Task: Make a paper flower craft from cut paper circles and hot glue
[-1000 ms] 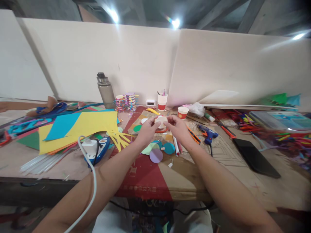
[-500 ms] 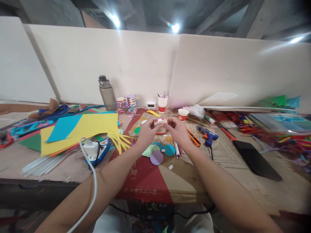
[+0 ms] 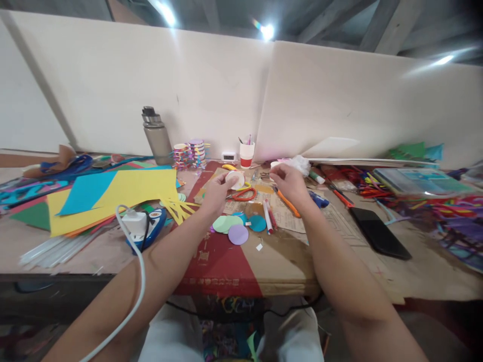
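My left hand is closed on a small white paper cup, which it holds tilted above the table with its round white face toward me. My right hand hovers a short way to the right of the cup, apart from it. Its thumb and fingertips are pinched together, and I cannot make out anything between them. Below the cup lie orange-handled scissors. Several cut paper circles in green, purple and blue lie nearer to me.
Yellow and blue paper sheets cover the left side, with a white plug and a blue device on a cable. Also here: a grey bottle, a pen cup, markers, an orange cutter and a black phone.
Both hands were together on the cup. Now my right hand has come off it and moved right, while my left hand keeps the cup and has turned it.
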Demonstrator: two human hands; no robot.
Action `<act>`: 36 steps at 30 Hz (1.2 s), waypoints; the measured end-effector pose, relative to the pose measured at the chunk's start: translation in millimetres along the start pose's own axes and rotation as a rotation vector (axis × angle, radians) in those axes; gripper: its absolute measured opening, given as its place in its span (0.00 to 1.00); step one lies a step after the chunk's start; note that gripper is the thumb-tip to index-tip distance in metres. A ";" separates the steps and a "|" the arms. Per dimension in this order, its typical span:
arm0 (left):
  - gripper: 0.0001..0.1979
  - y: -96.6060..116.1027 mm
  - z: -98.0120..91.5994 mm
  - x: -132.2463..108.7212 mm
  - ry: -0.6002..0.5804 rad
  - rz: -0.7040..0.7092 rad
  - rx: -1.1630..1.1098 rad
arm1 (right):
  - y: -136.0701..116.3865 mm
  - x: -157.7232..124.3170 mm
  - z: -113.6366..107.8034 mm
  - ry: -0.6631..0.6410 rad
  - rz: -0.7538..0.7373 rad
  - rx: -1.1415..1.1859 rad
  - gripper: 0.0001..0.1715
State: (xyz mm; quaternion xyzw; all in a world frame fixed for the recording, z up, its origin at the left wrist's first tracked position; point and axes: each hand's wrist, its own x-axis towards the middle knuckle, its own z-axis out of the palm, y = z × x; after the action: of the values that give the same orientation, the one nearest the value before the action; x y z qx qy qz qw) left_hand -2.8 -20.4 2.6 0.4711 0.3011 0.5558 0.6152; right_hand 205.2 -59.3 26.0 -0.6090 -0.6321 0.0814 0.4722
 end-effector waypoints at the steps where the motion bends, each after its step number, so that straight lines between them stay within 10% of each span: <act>1: 0.21 0.0 -1.0 0.6 0.007 0.004 0.012 | 1.3 -0.8 -0.3 -0.066 0.024 -0.110 0.07; 7: 0.19 -2.5 -6.2 5.5 0.048 0.042 0.095 | -0.3 -11.6 7.7 -0.438 0.107 -0.492 0.08; 25: 0.17 -5.5 -5.0 5.3 -0.005 0.074 0.211 | -10.1 -23.4 9.5 -0.639 0.209 -0.717 0.11; 36: 0.11 8.4 -1.7 -12.0 0.031 0.398 0.623 | -15.4 -30.8 9.5 -0.690 0.316 -0.608 0.04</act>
State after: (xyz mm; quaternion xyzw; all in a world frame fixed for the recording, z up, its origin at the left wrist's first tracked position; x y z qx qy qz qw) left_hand -10.1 -32.1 7.9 0.6765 0.3675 0.5536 0.3174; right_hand 182.1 -84.6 16.0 -0.7455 -0.6466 0.1609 0.0176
